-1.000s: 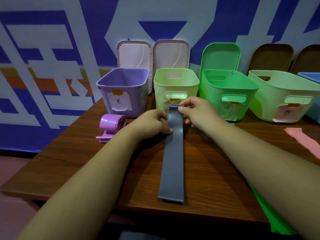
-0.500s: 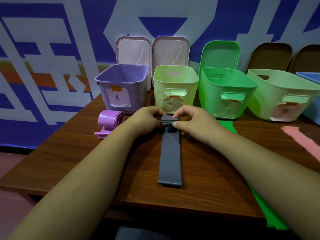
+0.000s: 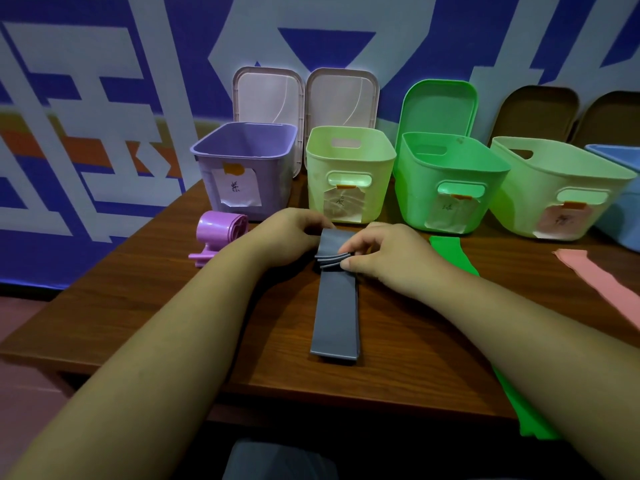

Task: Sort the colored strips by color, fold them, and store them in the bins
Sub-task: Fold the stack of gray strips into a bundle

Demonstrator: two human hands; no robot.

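Pinched with the left hand (image 3: 291, 237) and the right hand (image 3: 384, 254) the stacked folds at the far end of the grey strip (image 3: 336, 317), with fingers of both curled round the bundle from either side. Left the rest of that strip flat on the table (image 3: 156, 306), trailing from between the hands back toward the body, so judged the folding only partly done, with several layers gathered and a long tail yet to take up. Saw a purple strip (image 3: 221, 230) already rolled, just beyond the left hand, but lying on the wood beside the purple bin (image 3: 277, 188) and not in it. Found a green strip (image 3: 450, 251) unfolded, just right of the right hand and running under that forearm, and a pink strip (image 3: 595, 278) flat, well off to the right. Noted a pale green bin (image 3: 318, 188) straight beyond the hands, open like its neighbours; could make out nothing stored in any, though could not see their floors. Reckoned most of the job ahead: finish this fold, bin it, bin the purple, then fold green and pink.
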